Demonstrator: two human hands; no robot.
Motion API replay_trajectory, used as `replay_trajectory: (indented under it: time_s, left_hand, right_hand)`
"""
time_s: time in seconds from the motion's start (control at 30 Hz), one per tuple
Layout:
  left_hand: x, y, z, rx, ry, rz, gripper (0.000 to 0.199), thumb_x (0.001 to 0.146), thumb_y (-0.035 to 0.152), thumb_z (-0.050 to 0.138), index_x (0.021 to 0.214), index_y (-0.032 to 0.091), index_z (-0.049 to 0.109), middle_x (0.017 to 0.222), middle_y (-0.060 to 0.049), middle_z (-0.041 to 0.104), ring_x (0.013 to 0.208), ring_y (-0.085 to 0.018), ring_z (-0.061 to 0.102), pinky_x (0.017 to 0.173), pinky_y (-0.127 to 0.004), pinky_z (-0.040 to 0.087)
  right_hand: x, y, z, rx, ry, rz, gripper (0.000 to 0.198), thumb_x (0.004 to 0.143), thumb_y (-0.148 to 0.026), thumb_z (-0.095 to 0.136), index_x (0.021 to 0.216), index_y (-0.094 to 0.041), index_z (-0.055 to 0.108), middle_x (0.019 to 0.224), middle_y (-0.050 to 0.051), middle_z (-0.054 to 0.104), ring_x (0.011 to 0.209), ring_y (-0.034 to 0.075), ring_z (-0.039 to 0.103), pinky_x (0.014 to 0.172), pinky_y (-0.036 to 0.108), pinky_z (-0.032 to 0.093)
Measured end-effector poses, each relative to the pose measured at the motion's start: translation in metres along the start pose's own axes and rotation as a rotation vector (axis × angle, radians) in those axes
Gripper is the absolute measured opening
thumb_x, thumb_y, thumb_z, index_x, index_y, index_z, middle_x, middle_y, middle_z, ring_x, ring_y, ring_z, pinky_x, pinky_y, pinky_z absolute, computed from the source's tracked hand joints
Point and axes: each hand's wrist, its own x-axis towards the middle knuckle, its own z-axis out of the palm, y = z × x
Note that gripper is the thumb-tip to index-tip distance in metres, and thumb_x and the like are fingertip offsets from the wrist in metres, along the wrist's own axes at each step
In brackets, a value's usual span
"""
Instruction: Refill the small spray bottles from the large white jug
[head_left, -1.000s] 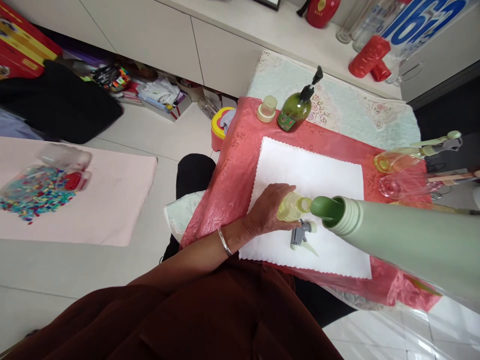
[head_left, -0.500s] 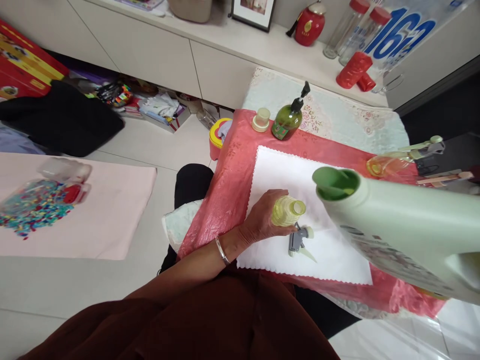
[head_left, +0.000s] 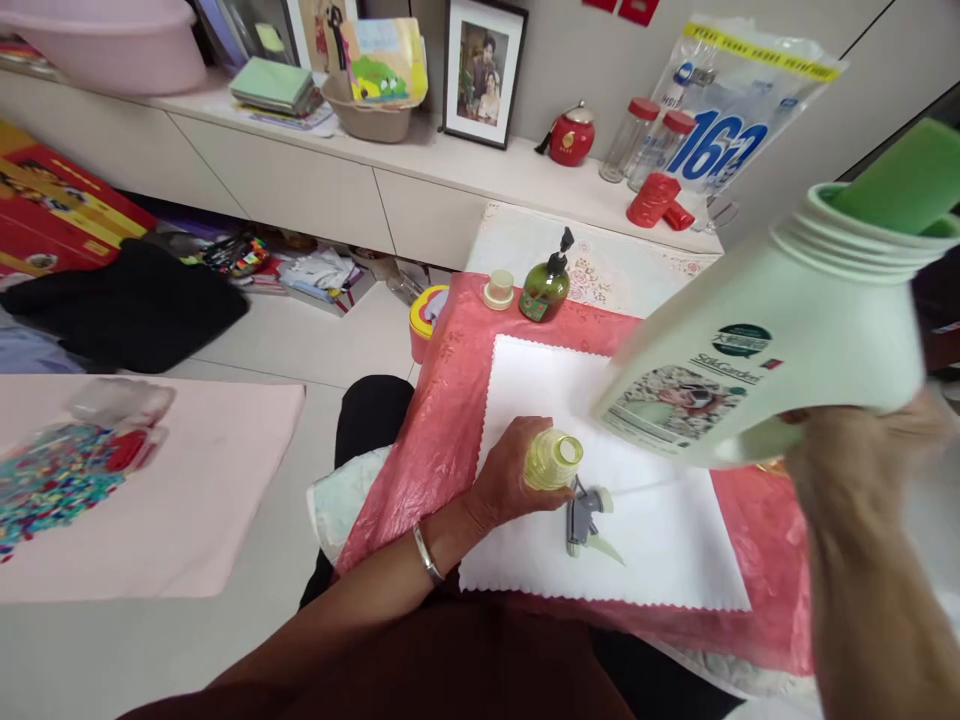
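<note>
My left hand is wrapped round a small yellow, see-through bottle with its top open, over a white scalloped mat. Beside that bottle a grey trigger spray head lies on the mat. At the right, my right hand, smeared by motion, grips the handle of a big pale green detergent jug. The jug is upright but leaning, with its green spout uncovered at the upper right. Most of the right fingers are hidden behind the handle.
A cream cap and a green pump bottle stand on the red table cover at the back. Left of the table, a pink sheet bears many small coloured pieces. A shelf runs behind.
The jug has swung from tipped, spout near the small bottle, to nearly upright at the right, with my right hand now visible. My left hand still holds the small bottle. The view has tilted up.
</note>
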Motion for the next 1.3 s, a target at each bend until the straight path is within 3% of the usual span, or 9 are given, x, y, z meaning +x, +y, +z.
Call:
replay_trajectory:
  time_s: [0.33, 0.5, 0.67, 0.8, 0.9, 0.97, 1.07, 1.17, 1.3]
  left_hand:
    - [-0.001, -0.001, -0.003, 0.019, -0.020, -0.019, 0.093, 0.063, 0.056, 0.088, 0.137, 0.021, 0.044, 0.127, -0.014, 0.060, 0.118, -0.034, 0.064, 0.102, -0.054, 0.055]
    - [0.000, 0.001, -0.005, 0.050, -0.026, -0.042, 0.093, 0.062, 0.058, 0.087, 0.136, 0.021, 0.045, 0.126, -0.013, 0.061, 0.117, -0.033, 0.065, 0.101, -0.052, 0.056]
    - [0.002, 0.004, -0.007, 0.070, -0.024, -0.025, 0.088, 0.066, 0.057, 0.086, 0.135, 0.020, 0.046, 0.127, -0.013, 0.060, 0.117, -0.031, 0.065, 0.101, -0.049, 0.056]
    - [0.002, 0.005, -0.007, 0.071, 0.000, 0.025, 0.084, 0.071, 0.059, 0.083, 0.135, 0.019, 0.046, 0.125, -0.013, 0.061, 0.117, -0.031, 0.065, 0.100, -0.049, 0.057]
    - [0.002, 0.004, -0.005, 0.077, 0.014, 0.010, 0.086, 0.069, 0.063, 0.082, 0.135, 0.021, 0.047, 0.125, -0.013, 0.061, 0.116, -0.031, 0.065, 0.100, -0.050, 0.058]
    - [0.002, 0.004, -0.005, 0.080, 0.014, -0.015, 0.087, 0.067, 0.062, 0.084, 0.135, 0.023, 0.047, 0.126, -0.013, 0.061, 0.117, -0.032, 0.065, 0.101, -0.050, 0.058]
    - [0.001, 0.004, -0.005, 0.078, 0.004, -0.018, 0.088, 0.066, 0.060, 0.086, 0.136, 0.024, 0.047, 0.127, -0.013, 0.061, 0.118, -0.032, 0.064, 0.102, -0.051, 0.057]
    - [0.001, 0.005, -0.005, 0.085, -0.006, -0.007, 0.088, 0.068, 0.061, 0.083, 0.137, 0.023, 0.044, 0.128, -0.012, 0.060, 0.118, -0.031, 0.064, 0.101, -0.050, 0.056]
    - [0.001, 0.006, -0.005, 0.108, -0.018, -0.019, 0.089, 0.067, 0.060, 0.084, 0.137, 0.021, 0.044, 0.129, -0.013, 0.060, 0.119, -0.031, 0.064, 0.103, -0.048, 0.055]
  right_hand:
    - [-0.034, 0.073, 0.051, 0.099, -0.104, 0.081, 0.024, 0.065, -0.037, 0.054, 0.075, -0.015, 0.050, 0.065, 0.000, 0.045, 0.059, 0.010, 0.041, 0.053, 0.020, 0.039]
    - [-0.033, 0.077, 0.043, -0.004, -0.178, 0.098, 0.035, 0.067, -0.044, 0.055, 0.084, -0.013, 0.057, 0.078, 0.003, 0.054, 0.070, 0.013, 0.049, 0.062, 0.022, 0.043]
    - [-0.032, 0.071, 0.003, -0.232, -0.392, 0.112, 0.060, 0.066, -0.049, 0.066, 0.114, -0.014, 0.068, 0.102, 0.007, 0.063, 0.085, 0.020, 0.060, 0.075, 0.030, 0.049]
    - [-0.061, 0.065, -0.039, -0.526, -0.438, -0.024, 0.055, 0.076, -0.051, 0.060, 0.115, -0.014, 0.070, 0.104, 0.009, 0.063, 0.088, 0.022, 0.061, 0.082, 0.036, 0.049]
    - [-0.099, 0.057, -0.053, -0.447, -0.688, -0.232, 0.035, 0.094, -0.040, 0.051, 0.109, -0.015, 0.069, 0.096, 0.005, 0.063, 0.078, 0.015, 0.060, 0.072, 0.029, 0.049]
    - [-0.124, 0.049, -0.051, -0.419, -0.849, -0.440, 0.030, 0.098, -0.022, 0.045, 0.117, -0.015, 0.067, 0.110, 0.006, 0.061, 0.094, 0.016, 0.060, 0.078, 0.028, 0.052]
    - [-0.151, 0.039, -0.039, -0.664, -0.939, -0.614, 0.043, 0.086, -0.002, 0.046, 0.123, -0.014, 0.064, 0.123, 0.008, 0.055, 0.108, 0.022, 0.054, 0.079, 0.032, 0.053]
    - [-0.165, 0.036, -0.025, -0.848, -0.984, -0.650, 0.045, 0.078, 0.006, 0.047, 0.113, -0.014, 0.067, 0.116, 0.009, 0.056, 0.099, 0.025, 0.053, 0.071, 0.035, 0.051]
    - [-0.167, 0.037, -0.017, -0.857, -1.017, -0.666, 0.032, 0.078, 0.009, 0.045, 0.090, -0.014, 0.065, 0.092, 0.007, 0.054, 0.084, 0.023, 0.052, 0.065, 0.034, 0.048]
